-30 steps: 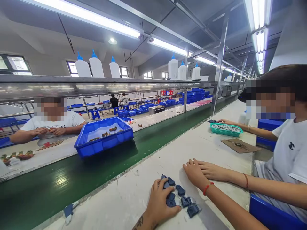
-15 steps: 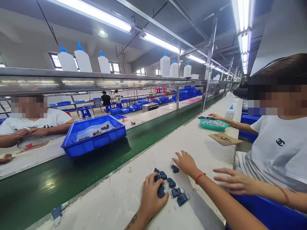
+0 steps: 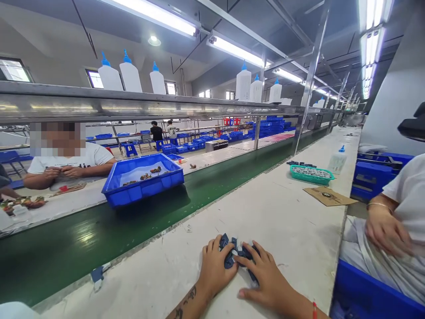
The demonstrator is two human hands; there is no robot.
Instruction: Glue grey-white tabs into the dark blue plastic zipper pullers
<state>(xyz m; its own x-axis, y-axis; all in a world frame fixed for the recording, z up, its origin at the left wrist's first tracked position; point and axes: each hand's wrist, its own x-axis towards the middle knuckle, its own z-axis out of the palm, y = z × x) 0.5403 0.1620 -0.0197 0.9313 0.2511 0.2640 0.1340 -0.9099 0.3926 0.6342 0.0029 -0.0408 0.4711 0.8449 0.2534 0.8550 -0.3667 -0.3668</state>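
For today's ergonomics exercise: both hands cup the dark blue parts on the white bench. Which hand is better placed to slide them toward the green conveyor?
Probably the right hand: it lies on the pile's far side from the conveyor; the left hand blocks that path.

Both my forearms come in from the near edge and meet low in the middle. My left hand [image 3: 215,268] lies palm down, fingers curled forward and bunched, with a tattoo showing along the inside of that forearm. My right hand [image 3: 265,277] lies palm down just beside it, fingers spread and angled left, fingertips nearly touching the left's; a red cord circles the wrist.
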